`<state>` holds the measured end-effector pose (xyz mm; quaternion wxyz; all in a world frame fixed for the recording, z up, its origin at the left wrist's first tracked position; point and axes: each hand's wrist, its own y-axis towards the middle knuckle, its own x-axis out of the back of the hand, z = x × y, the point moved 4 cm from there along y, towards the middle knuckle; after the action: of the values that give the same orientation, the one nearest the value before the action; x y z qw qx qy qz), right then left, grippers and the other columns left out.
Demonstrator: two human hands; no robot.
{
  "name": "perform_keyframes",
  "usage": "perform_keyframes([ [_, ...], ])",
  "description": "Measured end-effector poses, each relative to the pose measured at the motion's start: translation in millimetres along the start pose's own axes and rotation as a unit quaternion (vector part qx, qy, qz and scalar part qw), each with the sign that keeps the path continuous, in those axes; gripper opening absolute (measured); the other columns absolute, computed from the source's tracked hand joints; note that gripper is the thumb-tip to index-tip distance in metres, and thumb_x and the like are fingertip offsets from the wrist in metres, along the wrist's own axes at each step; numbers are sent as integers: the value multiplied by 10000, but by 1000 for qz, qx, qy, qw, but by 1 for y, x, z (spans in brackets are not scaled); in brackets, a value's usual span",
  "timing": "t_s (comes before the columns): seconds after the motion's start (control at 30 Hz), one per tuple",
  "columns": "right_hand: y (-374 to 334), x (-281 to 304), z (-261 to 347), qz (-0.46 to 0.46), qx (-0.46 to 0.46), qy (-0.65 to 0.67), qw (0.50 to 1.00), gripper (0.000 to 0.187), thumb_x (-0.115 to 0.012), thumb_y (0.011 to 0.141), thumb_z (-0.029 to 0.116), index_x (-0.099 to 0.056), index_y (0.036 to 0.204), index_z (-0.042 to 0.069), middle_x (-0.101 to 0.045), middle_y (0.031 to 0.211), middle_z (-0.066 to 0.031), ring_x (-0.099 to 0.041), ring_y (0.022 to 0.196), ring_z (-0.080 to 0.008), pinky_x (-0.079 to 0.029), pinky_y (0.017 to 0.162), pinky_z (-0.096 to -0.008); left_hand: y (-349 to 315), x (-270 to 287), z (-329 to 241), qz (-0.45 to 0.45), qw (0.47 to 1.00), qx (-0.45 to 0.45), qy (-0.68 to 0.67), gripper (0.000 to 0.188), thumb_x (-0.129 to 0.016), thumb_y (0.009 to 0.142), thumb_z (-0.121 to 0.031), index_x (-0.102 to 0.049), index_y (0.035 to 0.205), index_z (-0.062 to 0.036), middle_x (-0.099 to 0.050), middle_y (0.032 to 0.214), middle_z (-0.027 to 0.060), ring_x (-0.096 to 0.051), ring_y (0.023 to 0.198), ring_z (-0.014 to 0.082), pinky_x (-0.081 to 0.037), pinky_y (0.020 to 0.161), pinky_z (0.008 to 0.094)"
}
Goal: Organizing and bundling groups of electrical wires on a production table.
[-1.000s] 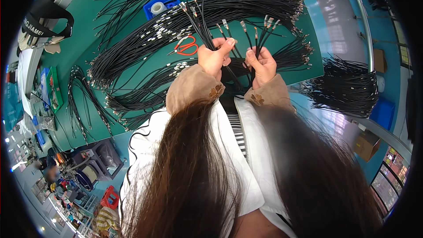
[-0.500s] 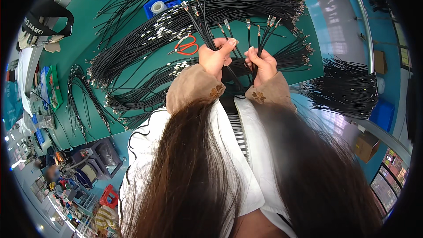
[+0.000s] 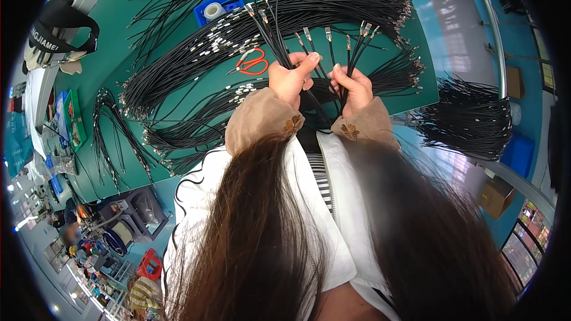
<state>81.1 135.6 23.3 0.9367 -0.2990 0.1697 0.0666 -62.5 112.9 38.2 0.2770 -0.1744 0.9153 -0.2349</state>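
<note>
My left hand (image 3: 291, 78) is closed round a bunch of black cables (image 3: 271, 38), their metal-tipped ends fanning upward. Just to its right, my right hand (image 3: 354, 88) pinches a second group of black cables (image 3: 357, 47) with metal terminals at the top. Between the two hands, a couple of cables with flat silver terminals (image 3: 328, 34) stand up on their own. The lower lengths of both groups run down together between my sleeves. Behind the hands, a long bundle of black cables (image 3: 321, 9) with white tags lies across the green table (image 3: 107, 166).
Left of my left hand lie red-handled scissors (image 3: 254, 61). A blue tray (image 3: 202, 18) with a white roll (image 3: 214, 10) sits among the far cables. Another black cable bundle (image 3: 464, 119) hangs at the right past the table edge. A green bin (image 3: 74, 119) stands at the left edge.
One flat-terminal cable between my hands has shifted left, away from the right-hand group. Both hands stay almost in place, still gripping their cables.
</note>
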Motion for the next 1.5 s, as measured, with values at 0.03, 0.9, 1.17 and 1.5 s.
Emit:
perform_keyframes([
  [0.03,0,0,0,1,-3,1,1000,170,-678,804,202,-638,778,39,-606,720,-3,-499,639,-57,-377,609,-198,0,0,0,-2,1000,1,2,165,-658,811,-118,-621,866,33,-505,680,-12,-379,538,52,-293,452,216],
  [0.9,0,-4,-6,89,101,76,988,121,-658,814,74,-606,901,7,-613,825,-21,-543,731,-72,-428,688,-210,-1,-4,-4,12,999,-25,24,141,-641,821,-103,-600,801,30,-608,776,92,-448,531,91,-347,447,225],
  [1.17,6,-3,-5,76,77,108,988,74,-632,835,83,-609,854,15,-607,772,-27,-527,678,-84,-423,660,-228,-3,-8,-4,31,999,-14,34,128,-624,837,-105,-590,831,18,-607,781,93,-458,541,89,-346,452,219],
  [1.5,8,-1,-1,58,58,39,996,138,-625,849,134,-632,824,-1,-626,769,-53,-523,666,-90,-409,634,-229,-2,-14,1,22,1000,-19,4,142,-659,797,-64,-615,897,27,-588,701,46,-468,530,71,-345,447,217],
])
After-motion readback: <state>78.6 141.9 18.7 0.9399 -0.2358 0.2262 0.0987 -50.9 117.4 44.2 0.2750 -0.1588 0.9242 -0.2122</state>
